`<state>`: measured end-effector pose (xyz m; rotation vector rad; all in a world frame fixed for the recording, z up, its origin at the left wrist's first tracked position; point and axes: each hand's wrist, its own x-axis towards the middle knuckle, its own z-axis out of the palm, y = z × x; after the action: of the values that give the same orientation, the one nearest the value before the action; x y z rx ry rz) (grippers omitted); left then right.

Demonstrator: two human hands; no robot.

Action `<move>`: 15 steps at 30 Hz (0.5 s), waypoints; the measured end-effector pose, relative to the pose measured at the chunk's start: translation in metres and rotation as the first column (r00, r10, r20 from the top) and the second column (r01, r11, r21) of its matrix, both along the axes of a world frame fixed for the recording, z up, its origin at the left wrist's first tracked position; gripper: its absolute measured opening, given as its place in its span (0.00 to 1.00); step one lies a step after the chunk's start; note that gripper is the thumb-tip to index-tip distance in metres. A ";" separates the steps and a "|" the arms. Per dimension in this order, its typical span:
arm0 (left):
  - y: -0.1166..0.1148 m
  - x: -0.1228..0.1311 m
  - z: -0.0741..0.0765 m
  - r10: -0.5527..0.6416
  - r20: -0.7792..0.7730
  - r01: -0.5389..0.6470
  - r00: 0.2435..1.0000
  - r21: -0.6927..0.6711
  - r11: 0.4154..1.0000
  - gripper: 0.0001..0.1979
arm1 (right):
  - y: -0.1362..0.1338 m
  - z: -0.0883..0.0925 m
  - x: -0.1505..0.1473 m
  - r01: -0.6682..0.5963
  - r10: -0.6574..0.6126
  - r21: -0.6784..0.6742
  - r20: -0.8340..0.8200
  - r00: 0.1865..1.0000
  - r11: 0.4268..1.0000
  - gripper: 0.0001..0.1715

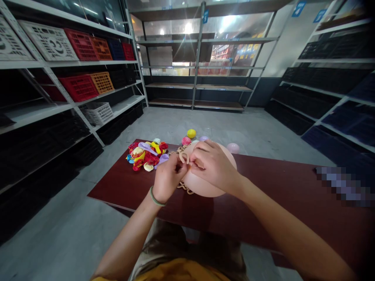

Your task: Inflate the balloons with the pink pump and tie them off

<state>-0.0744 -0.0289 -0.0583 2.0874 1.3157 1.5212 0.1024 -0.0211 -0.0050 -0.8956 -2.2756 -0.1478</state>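
Note:
An inflated pale pink balloon [206,188] rests over the table in front of me, its knot end facing left between my hands. My left hand [169,177] is closed in a pinch at that end, with a beige loop of cord or band [184,157] rising from its fingers. My right hand [215,162] reaches over the balloon, thumb and fingers pinched at the neck, which they mostly hide. Beige wavy strands [186,189] lie on the table under and behind the balloon. Left of my hands sits a heap of uninflated coloured balloons [148,154].
The dark red table [263,187] extends to the right, with a blurred-out item [342,185] at its right end. Beyond it on the floor are a yellow balloon [191,133], a pink balloon [186,141] and a lilac balloon [233,148]. Shelves with crates [79,88] stand around.

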 end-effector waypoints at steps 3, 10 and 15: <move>0.005 -0.001 -0.015 0.041 0.010 -0.042 0.999 0.117 0.992 0.03 | -0.001 -0.003 -0.003 -0.009 0.009 0.007 -0.032 0.999 1.000 0.06; 0.017 0.000 -0.038 -0.130 0.294 0.080 0.947 0.175 0.981 0.04 | -0.006 0.013 0.006 -0.103 0.097 -0.073 -0.085 0.992 0.992 0.07; 0.016 0.004 -0.034 -0.232 0.367 0.199 0.901 0.127 0.972 0.06 | -0.005 0.029 0.010 -0.110 0.118 -0.243 0.016 0.993 0.964 0.08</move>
<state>-0.0707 -0.0131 -0.0926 1.7885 0.8628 1.7905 0.1126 -0.0259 0.0239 -0.8850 -2.4022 0.1718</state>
